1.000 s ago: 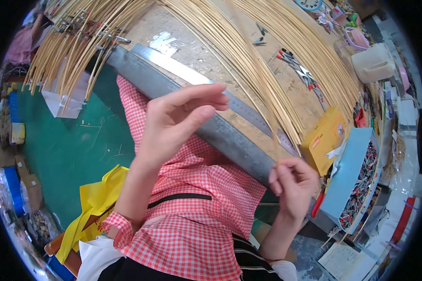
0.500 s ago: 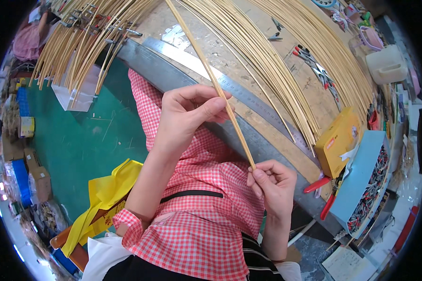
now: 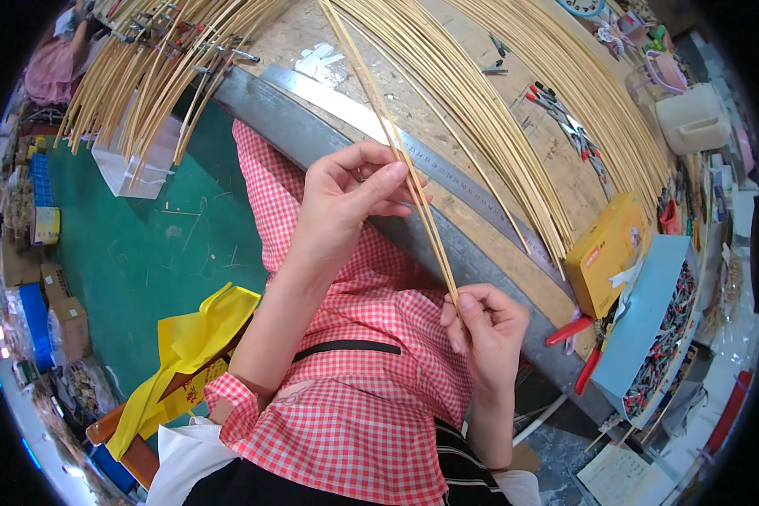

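Note:
Two thin bamboo strips (image 3: pixel 447 278) lie side by side across my hands, with a narrow gap between them along part of their length. My left hand (image 3: pixel 358 187) pinches them partway up between thumb and fingers. At their lower end, my right hand (image 3: pixel 489 329) is closed on them with thumb and fingertips. The strips slant up and left over the bench, and their far end runs out of view at the top. Beneath them lies a steel ruler (image 3: pixel 333 103) near the bench edge.
Long bamboo strips (image 3: pixel 497 135) cover the bench (image 3: pixel 447 51). Clamped strips (image 3: pixel 135 93) overhang at the left. Small clips (image 3: pixel 569 126), a yellow box (image 3: pixel 603 261), red-handled pliers (image 3: pixel 589 371) and a blue box of clips (image 3: pixel 649 329) lie right. Yellow cloth (image 3: pixel 185 346) drapes a chair.
A gap now shows between the two strips, which looked like one piece before. My left hand has shifted slightly to the right; my right hand stays at the lower end.

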Demonstrator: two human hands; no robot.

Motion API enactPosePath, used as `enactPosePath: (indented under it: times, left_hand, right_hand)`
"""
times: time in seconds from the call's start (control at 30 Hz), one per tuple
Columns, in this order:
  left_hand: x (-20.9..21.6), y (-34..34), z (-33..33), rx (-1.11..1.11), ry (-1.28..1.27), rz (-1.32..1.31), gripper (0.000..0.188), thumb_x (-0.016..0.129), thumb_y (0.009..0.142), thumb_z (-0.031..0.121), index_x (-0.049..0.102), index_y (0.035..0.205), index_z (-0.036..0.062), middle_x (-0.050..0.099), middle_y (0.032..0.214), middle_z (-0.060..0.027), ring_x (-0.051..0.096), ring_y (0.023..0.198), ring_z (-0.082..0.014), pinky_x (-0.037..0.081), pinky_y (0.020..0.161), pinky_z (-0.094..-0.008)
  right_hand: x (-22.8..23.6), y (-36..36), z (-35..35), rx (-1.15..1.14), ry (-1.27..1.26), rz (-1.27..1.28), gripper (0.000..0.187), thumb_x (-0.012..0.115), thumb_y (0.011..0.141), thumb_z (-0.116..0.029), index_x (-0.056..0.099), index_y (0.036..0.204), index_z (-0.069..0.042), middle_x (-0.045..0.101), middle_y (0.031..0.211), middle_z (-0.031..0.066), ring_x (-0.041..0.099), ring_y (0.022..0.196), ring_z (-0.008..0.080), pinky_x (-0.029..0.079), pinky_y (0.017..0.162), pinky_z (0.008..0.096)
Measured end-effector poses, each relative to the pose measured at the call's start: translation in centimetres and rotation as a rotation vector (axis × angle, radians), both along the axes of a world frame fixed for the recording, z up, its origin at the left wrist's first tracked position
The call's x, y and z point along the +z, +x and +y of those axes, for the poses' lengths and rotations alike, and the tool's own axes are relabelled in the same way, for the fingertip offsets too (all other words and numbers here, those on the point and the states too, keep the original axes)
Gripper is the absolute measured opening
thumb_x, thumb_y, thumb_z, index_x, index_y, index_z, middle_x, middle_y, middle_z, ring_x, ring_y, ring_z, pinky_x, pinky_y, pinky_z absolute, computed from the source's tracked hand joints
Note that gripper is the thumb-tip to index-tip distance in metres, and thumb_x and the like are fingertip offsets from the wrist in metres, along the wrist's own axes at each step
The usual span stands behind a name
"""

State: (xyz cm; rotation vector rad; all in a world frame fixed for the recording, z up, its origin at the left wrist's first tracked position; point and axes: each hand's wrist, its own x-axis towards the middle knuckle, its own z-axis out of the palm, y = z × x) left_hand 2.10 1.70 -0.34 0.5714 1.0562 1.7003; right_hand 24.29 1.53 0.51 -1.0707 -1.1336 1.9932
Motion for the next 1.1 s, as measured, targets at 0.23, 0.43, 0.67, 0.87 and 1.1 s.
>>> enactPosePath:
  times: [0.23, 0.43, 0.67, 0.87, 1.1]
  left_hand:
    - [-0.7, -0.3, -0.2, 0.022, 0.043, 0.009, 0.009, 0.065, 0.087, 0.008, 0.061, 0.090, 0.0007, 0.068, 0.082, -0.0091, 0.068, 0.073, -0.0147, 0.056, 0.061, -0.0224]
    - [-1.6, -0.4, -0.1, 0.044, 0.035, -0.009, 0.007, 0.066, 0.085, 0.006, 0.061, 0.087, 0.0005, 0.067, 0.078, -0.0070, 0.066, 0.068, -0.0126, 0.056, 0.061, -0.0230]
    - [-2.2, -0.6, -0.2, 0.037, 0.039, -0.068, 0.008, 0.066, 0.085, 0.005, 0.061, 0.089, 0.0008, 0.067, 0.079, -0.0082, 0.067, 0.071, -0.0147, 0.057, 0.060, -0.0242]
    - [-2.0, -0.4, -0.2, 0.036, 0.057, -0.083, 0.010, 0.067, 0.084, 0.005, 0.062, 0.091, 0.0008, 0.068, 0.082, -0.0106, 0.069, 0.074, -0.0191, 0.057, 0.061, -0.0246]
    - [-1.6, -0.7, -0.3, 0.011, 0.061, -0.059, 0.009, 0.067, 0.083, 0.004, 0.062, 0.090, 0.0008, 0.069, 0.083, -0.0120, 0.069, 0.075, -0.0211, 0.057, 0.061, -0.0251]
  right_hand:
    - [-0.3, -0.9, -0.4, -0.078, 0.401, -0.303, 0.009, 0.054, 0.091, -0.001, 0.060, 0.088, 0.005, 0.062, 0.081, 0.0082, 0.055, 0.067, 0.0108, 0.044, 0.060, 0.0215]
    - [0.3, -1.1, 0.0, -0.045, 0.638, -0.398, 0.002, 0.058, 0.084, 0.004, 0.059, 0.084, 0.004, 0.058, 0.084, 0.0107, 0.056, 0.074, 0.0161, 0.044, 0.063, 0.0255]
    - [0.5, -1.0, 0.3, 0.011, 0.708, -0.432, 0.003, 0.059, 0.082, 0.004, 0.061, 0.084, 0.005, 0.059, 0.084, 0.0119, 0.058, 0.073, 0.0182, 0.045, 0.063, 0.0262]
    - [0.2, -1.1, 0.1, 0.030, 0.784, -0.443, 0.005, 0.061, 0.081, 0.006, 0.062, 0.085, 0.005, 0.059, 0.084, 0.0124, 0.060, 0.071, 0.0185, 0.046, 0.062, 0.0264]
    - [1.2, -1.5, -0.2, 0.032, 0.794, -0.459, 0.007, 0.061, 0.079, 0.006, 0.063, 0.085, 0.004, 0.061, 0.083, 0.0110, 0.058, 0.072, 0.0171, 0.044, 0.062, 0.0253]
